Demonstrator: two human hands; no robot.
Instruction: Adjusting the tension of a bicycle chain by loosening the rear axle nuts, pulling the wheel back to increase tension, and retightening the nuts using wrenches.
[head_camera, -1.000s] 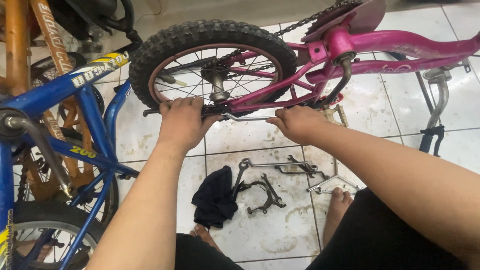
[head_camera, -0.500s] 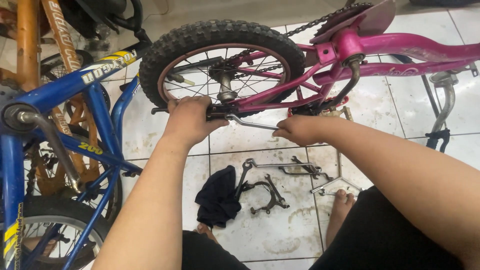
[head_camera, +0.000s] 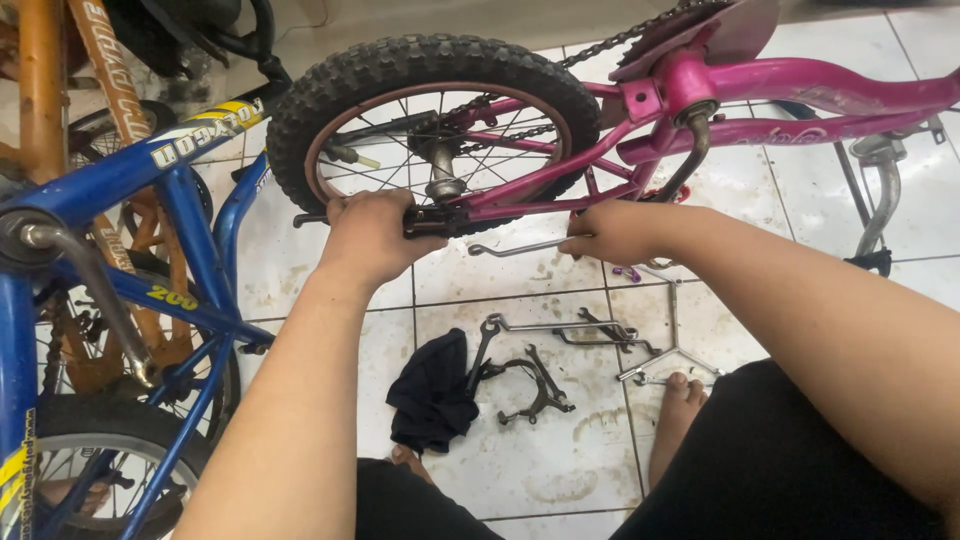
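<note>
This looks like a small bicycle repair place on a stained white tiled floor. An upturned pink child's bicycle, a blue bicycle frame, an orange bicycle frame and scattered metal wrenches show it.

LIGHT: I read soft, even indoor light from above, moderately bright | SHADOW: faint and diffuse under the pink bike and on the tiled floor | GLARE: mild sheen on the pale tiles, nothing blown out | FOCUS: centre sharp, wheel spokes crisp | EDGES: blue frame at left slightly soft, slight wide-angle bending.
</note>
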